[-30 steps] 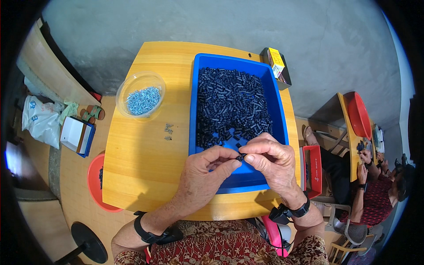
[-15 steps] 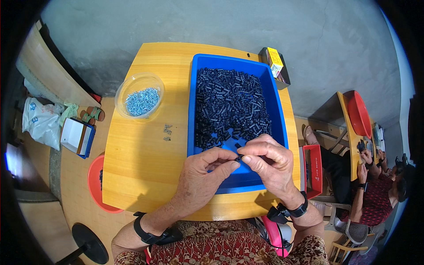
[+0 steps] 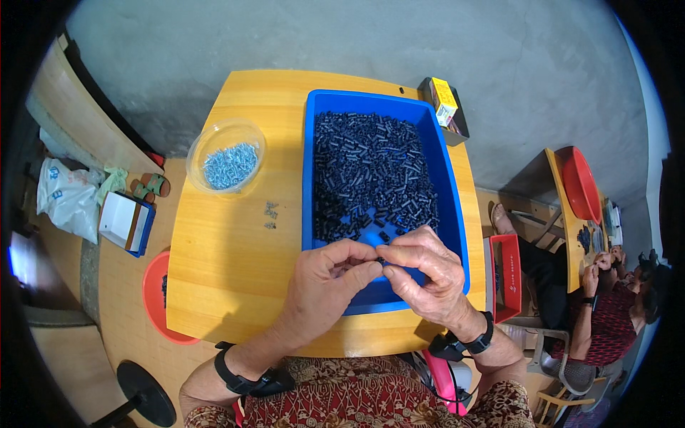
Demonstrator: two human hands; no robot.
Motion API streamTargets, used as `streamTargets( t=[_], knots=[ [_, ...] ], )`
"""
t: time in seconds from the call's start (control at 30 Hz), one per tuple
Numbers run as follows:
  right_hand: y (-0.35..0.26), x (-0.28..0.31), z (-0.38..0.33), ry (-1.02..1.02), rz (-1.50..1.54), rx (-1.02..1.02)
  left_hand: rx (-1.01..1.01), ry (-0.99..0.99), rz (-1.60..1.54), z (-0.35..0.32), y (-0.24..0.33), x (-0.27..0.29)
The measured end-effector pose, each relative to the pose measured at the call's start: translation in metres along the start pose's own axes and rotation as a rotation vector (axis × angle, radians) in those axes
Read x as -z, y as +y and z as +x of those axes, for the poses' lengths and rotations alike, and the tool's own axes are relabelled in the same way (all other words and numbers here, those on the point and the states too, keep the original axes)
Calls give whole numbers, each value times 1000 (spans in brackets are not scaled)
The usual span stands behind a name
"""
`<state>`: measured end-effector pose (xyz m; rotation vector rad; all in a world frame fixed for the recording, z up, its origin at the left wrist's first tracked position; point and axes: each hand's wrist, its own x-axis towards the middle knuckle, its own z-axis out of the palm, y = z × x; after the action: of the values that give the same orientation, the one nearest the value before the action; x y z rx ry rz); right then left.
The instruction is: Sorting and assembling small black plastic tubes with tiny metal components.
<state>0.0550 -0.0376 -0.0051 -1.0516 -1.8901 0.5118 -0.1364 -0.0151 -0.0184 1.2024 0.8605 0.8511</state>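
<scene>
The left hand [image 3: 325, 278] is brought in from the lower left, back up, fingers curled, thumb and index pinched together at the tips. The right hand [image 3: 428, 274] is angled in from the lower right, wrist bent inward, thumb and index likewise closed in a pinch. The fingertips are met tip to tip; a small dark piece [image 3: 382, 261] is gripped between them, mostly hidden by the fingers. Both hands are held above the near part of the blue tray [image 3: 458, 221]; its near left corner is covered by the left hand.

The far part of the tray is filled with black pieces [image 3: 374, 167]; toward the hands its blue floor is exposed. A strip of worktop [image 3: 235, 264] is left between the tray's near side and the worktop's near edge; on the right only a narrow margin is left. On the left, wide room is given as far as the worktop's left edge, with small metal bits [image 3: 271, 213] set midway and a clear tub [image 3: 222, 134] of silvery screws [image 3: 230, 166] placed by that edge. The far right corner is occupied by a dark box [image 3: 459, 134].
</scene>
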Motion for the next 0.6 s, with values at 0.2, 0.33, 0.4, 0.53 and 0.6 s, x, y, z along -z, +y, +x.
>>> streamTargets(
  t=[0.2, 0.33, 0.4, 0.53, 0.6],
  knots=[
    [-8, 4, 13, 21, -161, -9, 145, -87, -200, 7, 11, 3],
    [-3, 9, 17, -49, -431, 160, 145, -71, -194, 6, 12, 1],
    [-2, 10, 17, -63, -476, 208, 147, -55, -174, 7, 11, 1],
    [-8, 11, 20, -97, -555, 214, 151, -70, -200, 8, 9, 1],
    [-10, 12, 21, -107, -563, 196, 161, -82, -205, 8, 9, 1]
  ],
)
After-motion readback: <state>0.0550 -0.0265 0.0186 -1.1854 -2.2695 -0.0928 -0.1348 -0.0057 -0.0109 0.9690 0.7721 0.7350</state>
